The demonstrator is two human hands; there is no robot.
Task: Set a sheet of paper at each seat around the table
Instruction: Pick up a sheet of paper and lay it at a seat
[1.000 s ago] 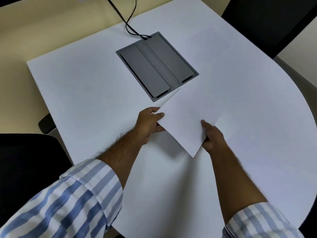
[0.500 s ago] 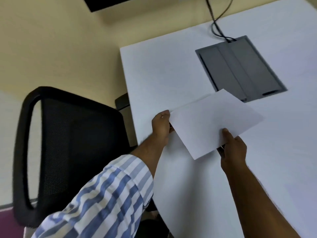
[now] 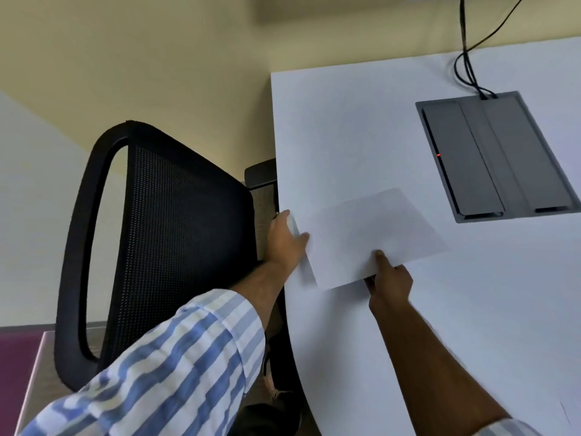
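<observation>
- The sheet of paper (image 3: 374, 237) could end up skewed or hanging over the table (image 3: 345, 121) edge in front of the chair (image 3: 176, 234). Its left end already lies right at that edge, so a small push toward the chair would, I judge, carry a corner off the top.
- It could slip loose. The left hand (image 3: 284, 239) grips only the left end, thumb lying on top and the fingers apparently under the sheet, though I cannot see them. The right hand (image 3: 390, 283) pinches the near edge, one finger on top and the rest curled below. If one hand lets go sooner than the other, the thin sheet may swing or slide on the smooth top.
- It could crease. Paper bends easily, and pressing down while both hands hold on would likely buckle it between the two grips.
- White paper on a white top is hard to read, so judging whether it sits square to the chair is a risk in itself.
- The sheet is plain, white and blank, with no fold or print that I can make out. It looks slightly greyer than the top around it.
- It is turned at an angle, its far right corner pointing toward the grey cable hatch (image 3: 500, 155) and stopping short of it.
- It sits just right of the chair, low over the table. I cannot tell whether it rests flat or is raised a little.
</observation>
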